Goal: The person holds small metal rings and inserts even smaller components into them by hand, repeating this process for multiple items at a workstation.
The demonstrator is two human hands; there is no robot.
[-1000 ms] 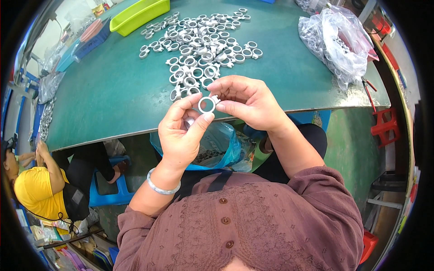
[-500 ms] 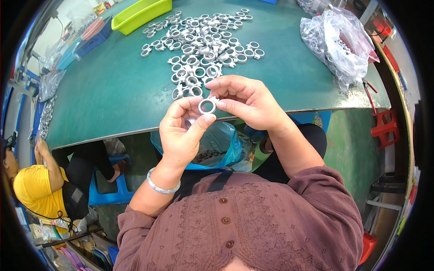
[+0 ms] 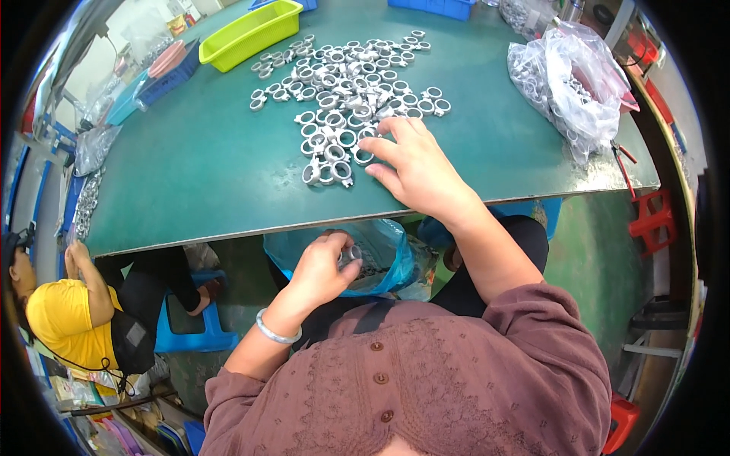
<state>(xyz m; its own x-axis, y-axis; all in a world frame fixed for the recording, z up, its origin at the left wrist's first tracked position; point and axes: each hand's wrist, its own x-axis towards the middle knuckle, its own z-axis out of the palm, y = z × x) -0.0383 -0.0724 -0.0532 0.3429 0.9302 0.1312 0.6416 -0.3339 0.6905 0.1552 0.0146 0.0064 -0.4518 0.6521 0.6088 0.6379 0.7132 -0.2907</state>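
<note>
A loose pile of grey metal ring clamps [image 3: 338, 152] lies on the green table [image 3: 205, 167]. My right hand [image 3: 426, 171] reaches over the pile's near right side, with its fingers apart around a ring clamp [image 3: 363, 156]; whether they touch it I cannot tell. Below the table edge my left hand [image 3: 323, 267] is closed on a ring clamp [image 3: 349, 255], held between thumb and fingers. It hovers over an open blue plastic bag [image 3: 399, 262] that has more grey metal pieces inside.
A lime-green tray [image 3: 251, 34] stands at the far left of the table. Clear bags of metal parts [image 3: 570, 87] sit at the right, near red-handled pliers [image 3: 623, 156]. To my left, a person in a yellow shirt [image 3: 68, 315] sits at the table beside a blue stool [image 3: 194, 330].
My hands have parted. The left has dropped from the table edge to over the blue bag with a ring clamp. My right hand has opened and moved to the pile.
</note>
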